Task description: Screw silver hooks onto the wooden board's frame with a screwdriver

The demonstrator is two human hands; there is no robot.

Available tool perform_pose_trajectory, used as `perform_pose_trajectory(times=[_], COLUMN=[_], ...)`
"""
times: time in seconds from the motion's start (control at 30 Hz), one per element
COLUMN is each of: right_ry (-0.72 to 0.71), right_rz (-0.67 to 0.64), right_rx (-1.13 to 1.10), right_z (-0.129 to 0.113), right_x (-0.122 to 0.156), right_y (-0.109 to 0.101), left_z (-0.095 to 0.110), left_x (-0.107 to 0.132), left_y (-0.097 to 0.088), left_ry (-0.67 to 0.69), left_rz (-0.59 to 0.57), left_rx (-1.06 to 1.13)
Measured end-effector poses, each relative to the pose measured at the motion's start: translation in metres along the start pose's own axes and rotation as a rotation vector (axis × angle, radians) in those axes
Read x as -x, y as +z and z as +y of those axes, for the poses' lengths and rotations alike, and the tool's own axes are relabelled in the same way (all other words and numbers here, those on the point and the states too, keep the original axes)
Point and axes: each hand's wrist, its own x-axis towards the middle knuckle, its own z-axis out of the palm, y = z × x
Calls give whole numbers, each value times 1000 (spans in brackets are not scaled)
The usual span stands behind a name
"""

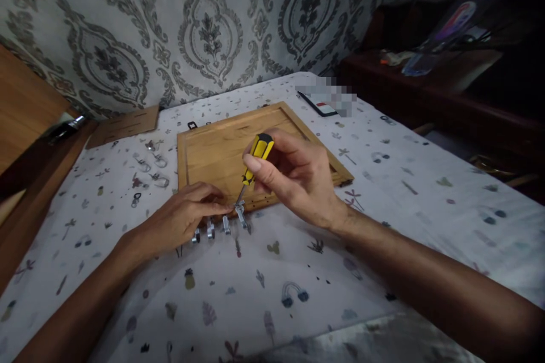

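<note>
A yellow-and-black screwdriver (259,153) is gripped by its handle in my right hand (300,176), thumb and fingers closed around it. Its shaft slants down to a small metal hook (241,215) on the near edge of a framed wooden board (234,147). My left hand (193,212) lies over the board's near left corner with fingers stretched out. One fingertip reaches the hook beside the screwdriver tip; the thumb is mostly hidden. More metal hooks (226,224) stick out along the same edge, partly beneath my left hand.
Several loose hooks (157,170) in clear wrapping lie left of the board on a patterned sheet (272,278). A cardboard piece (128,125) and a dark flat object (317,105), partly pixelated, lie farther back. A plastic bottle (451,28) stands on dark furniture at right.
</note>
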Motion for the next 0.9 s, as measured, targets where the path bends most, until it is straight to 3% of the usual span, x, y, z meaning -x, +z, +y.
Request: perform_pose_trajectory(times=[0.23,0.9], right_ry=[-9,-148], right_rz=[-73,-117], right_rx=[91,164], right_z=[9,13], right_x=[1,0], right_y=[1,1], left_z=[-2,-9], left_x=[0,4], left_y=[1,5], left_ry=[13,-30], left_rz=[-11,-30], left_rx=[-18,48])
